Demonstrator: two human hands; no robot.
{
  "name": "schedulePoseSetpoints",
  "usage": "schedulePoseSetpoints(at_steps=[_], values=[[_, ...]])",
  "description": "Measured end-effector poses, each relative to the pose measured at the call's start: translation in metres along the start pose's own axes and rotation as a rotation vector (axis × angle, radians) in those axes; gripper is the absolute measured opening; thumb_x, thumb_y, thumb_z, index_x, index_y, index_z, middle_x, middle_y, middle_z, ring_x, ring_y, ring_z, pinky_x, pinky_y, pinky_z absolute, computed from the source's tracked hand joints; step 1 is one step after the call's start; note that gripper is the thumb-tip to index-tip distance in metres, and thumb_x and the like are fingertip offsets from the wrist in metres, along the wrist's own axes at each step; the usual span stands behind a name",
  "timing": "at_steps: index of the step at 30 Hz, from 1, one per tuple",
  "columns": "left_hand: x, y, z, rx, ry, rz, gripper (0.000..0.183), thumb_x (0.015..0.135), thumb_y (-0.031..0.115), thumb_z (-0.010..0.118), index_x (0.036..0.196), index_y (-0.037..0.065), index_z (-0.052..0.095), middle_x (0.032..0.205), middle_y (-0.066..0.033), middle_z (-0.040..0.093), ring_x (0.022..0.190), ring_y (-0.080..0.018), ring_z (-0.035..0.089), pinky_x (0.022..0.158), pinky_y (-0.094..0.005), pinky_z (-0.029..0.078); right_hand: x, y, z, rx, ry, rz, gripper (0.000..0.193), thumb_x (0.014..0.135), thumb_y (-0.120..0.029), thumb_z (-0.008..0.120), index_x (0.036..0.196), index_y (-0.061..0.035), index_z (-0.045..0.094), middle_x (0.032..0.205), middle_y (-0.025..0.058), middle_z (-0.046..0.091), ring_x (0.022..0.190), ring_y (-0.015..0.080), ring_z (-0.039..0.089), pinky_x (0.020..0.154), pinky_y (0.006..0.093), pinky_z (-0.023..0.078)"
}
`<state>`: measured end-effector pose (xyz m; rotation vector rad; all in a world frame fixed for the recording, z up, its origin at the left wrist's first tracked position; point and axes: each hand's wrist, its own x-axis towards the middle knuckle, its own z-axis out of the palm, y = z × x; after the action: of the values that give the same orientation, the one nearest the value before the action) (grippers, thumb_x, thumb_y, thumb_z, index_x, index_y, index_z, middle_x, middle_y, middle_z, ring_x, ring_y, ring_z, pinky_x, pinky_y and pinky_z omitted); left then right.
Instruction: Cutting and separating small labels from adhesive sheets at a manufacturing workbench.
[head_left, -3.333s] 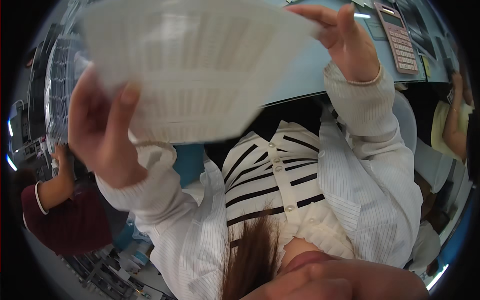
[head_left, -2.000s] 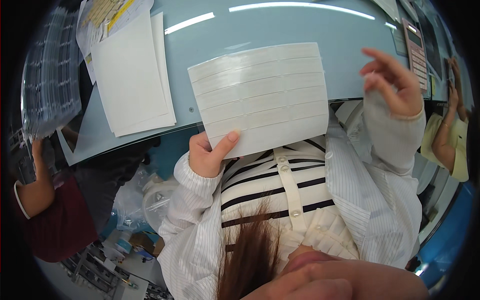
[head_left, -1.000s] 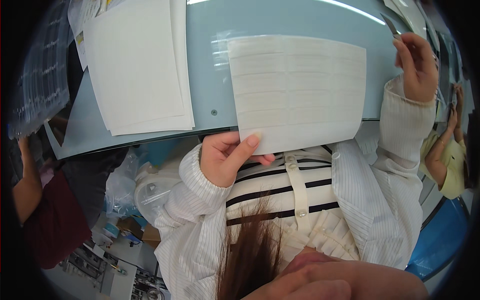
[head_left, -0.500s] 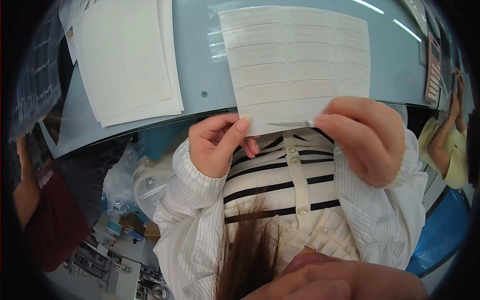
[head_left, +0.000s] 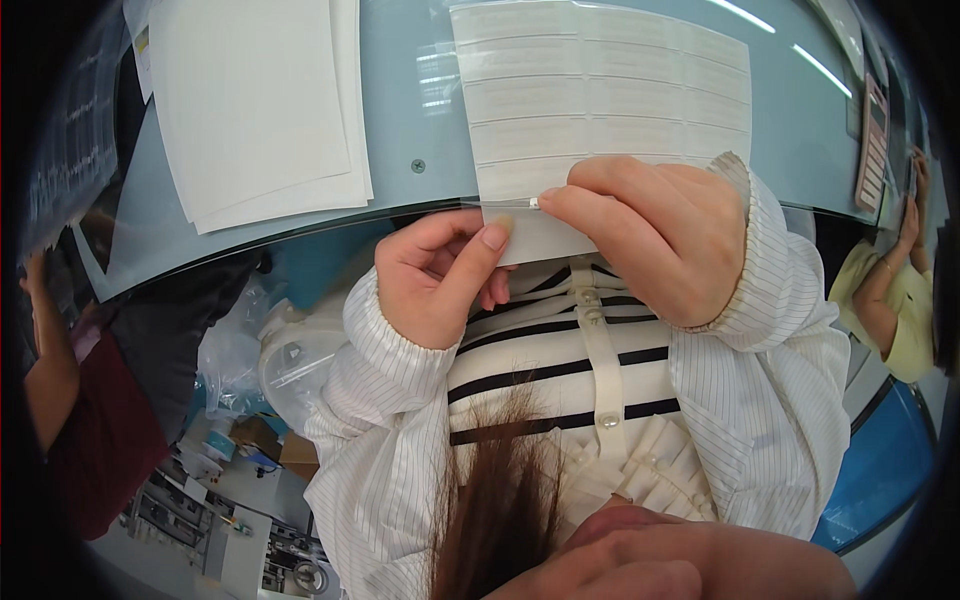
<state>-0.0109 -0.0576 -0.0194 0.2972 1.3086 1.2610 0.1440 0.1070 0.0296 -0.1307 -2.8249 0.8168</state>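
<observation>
A white sheet of labels (head_left: 620,85), laid out in rows and columns, lies on the table with its lower end reaching over the near edge. My left hand (head_left: 435,280) pinches its lower left corner, thumb on top and fingers underneath. Above the sheet, my right hand (head_left: 665,240) is closed on a thin pointed metal tool (head_left: 522,204). The tool's tip points left at the lower left label; I cannot tell whether it is a blade or tweezers. My fingers cover most of it and the lower right labels.
White paper sheets (head_left: 250,110) are stacked on the blue-grey table (head_left: 410,120) to the left. A pink calculator (head_left: 873,145) sits at the right edge. Other people's arms show at both sides, and clear plastic bags (head_left: 235,350) are below the table at left.
My right hand has moved left and slightly up, bringing the metal tool to the lower left label. The label sheet has shifted slightly up and right in view; my left hand keeps its pinch.
</observation>
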Motion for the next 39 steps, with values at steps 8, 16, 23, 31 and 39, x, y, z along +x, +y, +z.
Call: schedulePoseSetpoints(at_steps=[8, 16, 23, 31, 39], values=[[0.000, 0.002, -0.002, -0.032, -0.020, -0.017, 0.016, 0.094, 0.010, 0.064, 0.092, -0.005, 0.066, 0.072, -0.0081, 0.066, 0.054, -0.0107, 0.058, 0.047, -0.0229, 0.045, 0.003, -0.002, 0.001, -0.044, 0.001, -0.033, 0.037, 0.073, -0.010, 0.062, 0.108, 0.0034, 0.065, 0.093, 0.0143, 0.064, 0.071, 0.0239, 0.066, 0.058, 0.0296, 0.053], [0.001, 0.005, -0.002, -0.037, -0.023, -0.036, 0.015, 0.094, 0.010, 0.064, 0.090, -0.004, 0.067, 0.072, -0.0079, 0.067, 0.052, -0.0107, 0.059, 0.046, -0.0229, 0.044, 0.003, -0.004, 0.000, -0.092, -0.011, -0.041, 0.038, 0.072, -0.010, 0.063, 0.108, 0.0030, 0.065, 0.093, 0.0134, 0.063, 0.071, 0.0225, 0.065, 0.058, 0.0292, 0.052], [0.000, 0.006, -0.002, -0.032, -0.013, -0.042, 0.015, 0.094, 0.011, 0.064, 0.090, -0.003, 0.067, 0.071, -0.0073, 0.066, 0.052, -0.0102, 0.059, 0.046, -0.0226, 0.044, 0.002, -0.010, 0.000, -0.160, -0.030, -0.027, 0.039, 0.071, -0.009, 0.064, 0.108, 0.0028, 0.065, 0.093, 0.0123, 0.063, 0.071, 0.0205, 0.065, 0.056, 0.0286, 0.051], [-0.002, 0.006, -0.002, -0.045, -0.011, -0.060, 0.015, 0.095, 0.010, 0.063, 0.088, -0.003, 0.067, 0.071, -0.0072, 0.066, 0.052, -0.0107, 0.059, 0.046, -0.0227, 0.045, 0.004, -0.018, 0.007, -0.232, 0.001, -0.022, 0.040, 0.069, -0.009, 0.064, 0.107, 0.0026, 0.066, 0.091, 0.0108, 0.062, 0.065, 0.0166, 0.061, 0.050, 0.0252, 0.046], [-0.003, -0.003, -0.002, -0.159, -0.030, 0.032, 0.015, 0.096, 0.010, 0.061, 0.094, -0.005, 0.065, 0.071, -0.0093, 0.066, 0.053, -0.0141, 0.061, 0.048, -0.0245, 0.049, 0.010, -0.019, 0.010, -0.250, 0.028, -0.022, 0.041, 0.065, -0.009, 0.062, 0.105, 0.0026, 0.066, 0.089, 0.0103, 0.062, 0.063, 0.0156, 0.060, 0.049, 0.0250, 0.044]])
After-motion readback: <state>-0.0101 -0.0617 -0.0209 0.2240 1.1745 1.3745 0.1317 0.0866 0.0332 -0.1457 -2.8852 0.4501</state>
